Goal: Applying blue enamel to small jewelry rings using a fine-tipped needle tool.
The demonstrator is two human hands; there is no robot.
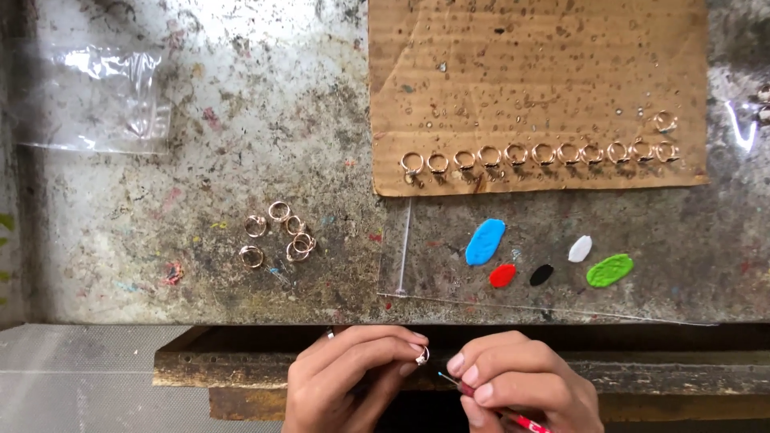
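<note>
The left hand pinches a small ring just below the table edge while the right hand grips a fine red-handled tool, whose tip probably works best brought in slowly, ring held steady.

Below the cardboard sheet, the left hand pinches a ring; the right hand holds what looks like a fine brush.
</note>
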